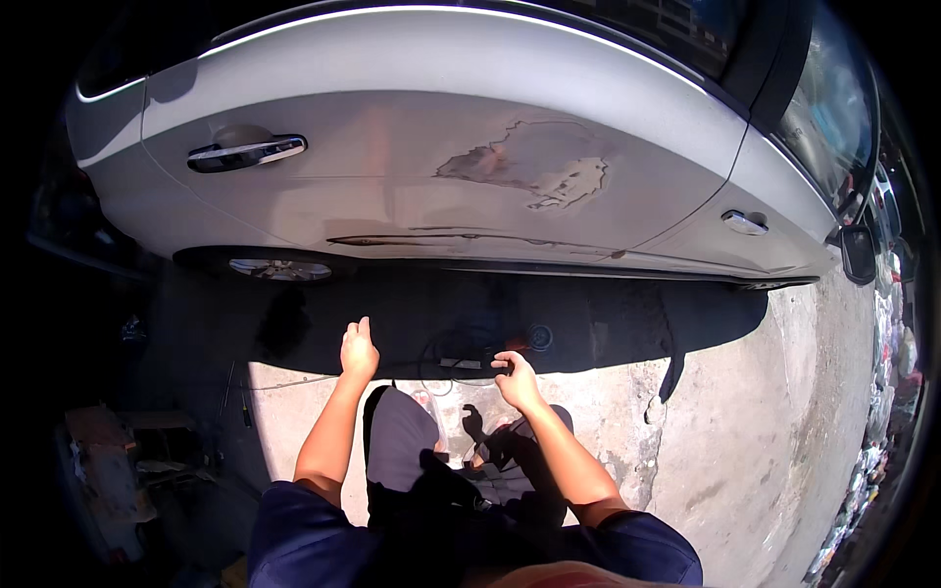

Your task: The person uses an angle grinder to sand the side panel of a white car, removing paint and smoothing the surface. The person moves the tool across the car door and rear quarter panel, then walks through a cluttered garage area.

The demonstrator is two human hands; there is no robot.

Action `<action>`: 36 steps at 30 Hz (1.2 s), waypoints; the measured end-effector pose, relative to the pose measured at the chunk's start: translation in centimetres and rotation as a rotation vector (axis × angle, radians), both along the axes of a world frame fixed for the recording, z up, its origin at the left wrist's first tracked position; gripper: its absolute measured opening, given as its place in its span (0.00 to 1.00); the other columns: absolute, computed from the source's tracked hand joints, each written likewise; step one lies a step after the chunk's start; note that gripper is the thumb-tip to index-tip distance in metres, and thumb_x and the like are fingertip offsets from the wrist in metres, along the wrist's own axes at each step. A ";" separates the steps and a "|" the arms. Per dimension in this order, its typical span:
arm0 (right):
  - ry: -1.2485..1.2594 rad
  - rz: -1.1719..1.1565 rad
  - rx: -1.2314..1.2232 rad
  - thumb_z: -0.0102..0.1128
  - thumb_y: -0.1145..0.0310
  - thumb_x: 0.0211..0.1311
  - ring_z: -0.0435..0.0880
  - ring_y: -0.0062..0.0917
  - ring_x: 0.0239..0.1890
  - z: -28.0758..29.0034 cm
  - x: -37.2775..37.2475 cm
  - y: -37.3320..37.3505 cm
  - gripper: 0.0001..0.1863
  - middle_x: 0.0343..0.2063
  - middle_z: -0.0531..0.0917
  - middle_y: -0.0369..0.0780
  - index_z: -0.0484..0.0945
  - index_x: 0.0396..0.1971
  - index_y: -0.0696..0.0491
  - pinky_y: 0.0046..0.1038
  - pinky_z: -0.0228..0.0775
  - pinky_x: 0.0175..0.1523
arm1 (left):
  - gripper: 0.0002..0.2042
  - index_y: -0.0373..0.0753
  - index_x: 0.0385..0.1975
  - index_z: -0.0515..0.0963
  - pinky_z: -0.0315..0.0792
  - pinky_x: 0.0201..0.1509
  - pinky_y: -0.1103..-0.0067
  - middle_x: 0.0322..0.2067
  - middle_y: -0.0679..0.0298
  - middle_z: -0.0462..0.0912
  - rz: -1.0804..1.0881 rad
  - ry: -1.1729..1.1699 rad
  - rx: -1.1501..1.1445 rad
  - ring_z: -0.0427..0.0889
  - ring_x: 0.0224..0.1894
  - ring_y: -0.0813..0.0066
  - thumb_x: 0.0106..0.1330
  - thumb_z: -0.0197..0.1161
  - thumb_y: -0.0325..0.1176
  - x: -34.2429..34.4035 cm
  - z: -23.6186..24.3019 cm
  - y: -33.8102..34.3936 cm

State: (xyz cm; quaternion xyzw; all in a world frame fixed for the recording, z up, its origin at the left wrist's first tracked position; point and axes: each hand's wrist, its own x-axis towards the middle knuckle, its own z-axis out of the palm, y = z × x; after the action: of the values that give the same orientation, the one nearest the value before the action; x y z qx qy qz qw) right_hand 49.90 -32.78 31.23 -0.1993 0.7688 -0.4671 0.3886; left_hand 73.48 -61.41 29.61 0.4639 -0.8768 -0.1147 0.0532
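Observation:
The side of a silver car (pixel 363 186) stretches across in front of me. Its door carries a rough damaged patch (pixel 520 162), with paint broken away in jagged edges, and a long dark scrape (pixel 431 238) lower down. My left hand (pixel 359 351) is raised over the shaded ground below the door, its fingers stretched out and nothing visible in it. Farther right, my right hand (pixel 517 380) hangs above my knee with fingers loosely bent and a gap by the thumb. Neither hand touches the car.
A dark cable (pixel 431 365) loops on the shaded ground near a round object (pixel 539 338). Chrome door handles (pixel 247 152) jut from the car, and a wheel (pixel 281 269) shows under it. Boxes and scraps (pixel 108 461) lie at the left; heaped litter (pixel 867 480) lines the far right.

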 end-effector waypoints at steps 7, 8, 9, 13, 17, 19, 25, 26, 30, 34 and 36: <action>0.001 0.052 0.640 0.65 0.69 0.49 0.90 0.39 0.38 5.1 -3.4 16.8 0.14 0.31 0.89 0.50 0.85 0.35 0.61 0.36 0.81 0.46 | 0.22 0.37 0.58 0.78 0.76 0.59 0.64 0.49 0.49 0.84 1.322 -0.112 0.858 0.82 0.56 0.49 0.61 0.55 0.23 31.9 11.8 15.8; -0.079 0.011 0.672 0.65 0.70 0.49 0.89 0.35 0.33 6.0 -4.1 19.4 0.14 0.29 0.88 0.50 0.85 0.35 0.61 0.35 0.80 0.40 | 0.16 0.41 0.51 0.81 0.76 0.54 0.67 0.44 0.55 0.85 1.626 0.023 0.848 0.82 0.50 0.58 0.65 0.55 0.31 33.9 13.0 19.0; 0.024 0.026 0.682 0.65 0.71 0.49 0.88 0.32 0.32 4.2 -4.9 23.2 0.13 0.29 0.88 0.49 0.86 0.36 0.61 0.34 0.79 0.39 | 0.14 0.44 0.45 0.85 0.76 0.49 0.69 0.38 0.62 0.87 1.936 0.137 0.812 0.83 0.45 0.68 0.69 0.55 0.40 36.9 15.0 23.4; -0.106 -0.055 0.760 0.65 0.71 0.50 0.86 0.31 0.30 8.3 -5.9 32.6 0.12 0.28 0.87 0.46 0.85 0.35 0.59 0.33 0.76 0.36 | 0.08 0.39 0.36 0.77 0.74 0.32 0.58 0.31 0.56 0.74 1.686 0.263 1.004 0.73 0.32 0.60 0.69 0.49 0.28 44.4 16.6 35.3; -0.232 -0.088 0.839 0.65 0.70 0.51 0.84 0.30 0.28 12.1 -5.2 34.8 0.09 0.26 0.85 0.44 0.84 0.33 0.57 0.34 0.74 0.34 | 0.05 0.40 0.35 0.76 0.75 0.35 0.64 0.36 0.57 0.75 2.307 0.622 0.949 0.75 0.40 0.63 0.64 0.53 0.25 49.1 17.8 42.9; -0.260 -0.021 0.812 0.65 0.70 0.52 0.82 0.30 0.26 12.3 -3.9 30.9 0.08 0.25 0.83 0.43 0.83 0.32 0.56 0.34 0.72 0.32 | 0.04 0.38 0.26 0.75 0.72 0.29 0.65 0.26 0.57 0.74 1.742 0.392 0.848 0.78 0.31 0.64 0.63 0.56 0.26 51.6 16.6 46.7; -0.118 0.257 0.661 0.64 0.69 0.54 0.78 0.28 0.23 14.3 0.0 11.2 0.05 0.23 0.80 0.40 0.82 0.29 0.53 0.34 0.68 0.28 | 0.09 0.37 0.19 0.77 0.64 0.19 0.67 0.16 0.63 0.74 1.793 0.577 0.845 0.76 0.18 0.67 0.61 0.62 0.31 49.5 16.6 41.1; -0.089 0.309 0.636 0.64 0.69 0.54 0.78 0.28 0.22 15.2 1.3 7.3 0.04 0.22 0.80 0.39 0.81 0.29 0.53 0.34 0.67 0.28 | 0.07 0.36 0.22 0.80 0.66 0.19 0.67 0.19 0.65 0.76 1.841 0.612 0.819 0.77 0.19 0.65 0.60 0.63 0.30 50.1 16.0 39.9; -0.010 0.499 0.551 0.64 0.69 0.55 0.75 0.27 0.20 18.6 8.6 -9.8 0.03 0.20 0.77 0.37 0.80 0.27 0.51 0.34 0.65 0.25 | 0.08 0.36 0.32 0.83 0.76 0.38 0.63 0.34 0.51 0.83 1.768 0.491 0.519 0.83 0.40 0.54 0.60 0.59 0.31 57.0 14.5 32.4; 0.105 0.655 0.534 0.64 0.68 0.57 0.73 0.26 0.17 21.3 17.0 -24.0 0.04 0.18 0.75 0.35 0.79 0.25 0.49 0.35 0.62 0.22 | 0.11 0.32 0.37 0.83 0.79 0.54 0.58 0.43 0.39 0.85 1.858 0.644 0.073 0.84 0.51 0.40 0.56 0.59 0.26 62.0 16.4 30.4; 0.122 0.752 0.456 0.64 0.68 0.57 0.71 0.26 0.16 22.3 22.6 -31.6 0.05 0.17 0.74 0.34 0.79 0.24 0.48 0.35 0.60 0.21 | 0.12 0.30 0.37 0.83 0.77 0.58 0.58 0.45 0.39 0.85 1.927 0.537 0.026 0.83 0.52 0.41 0.57 0.60 0.29 65.2 14.8 31.4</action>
State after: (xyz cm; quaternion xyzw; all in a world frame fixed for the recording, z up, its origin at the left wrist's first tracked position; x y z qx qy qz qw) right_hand 72.52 -64.37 53.57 -0.4015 0.7477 -0.0993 0.5196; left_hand 138.64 -30.04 44.38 0.9361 -0.0844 -0.1331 0.3146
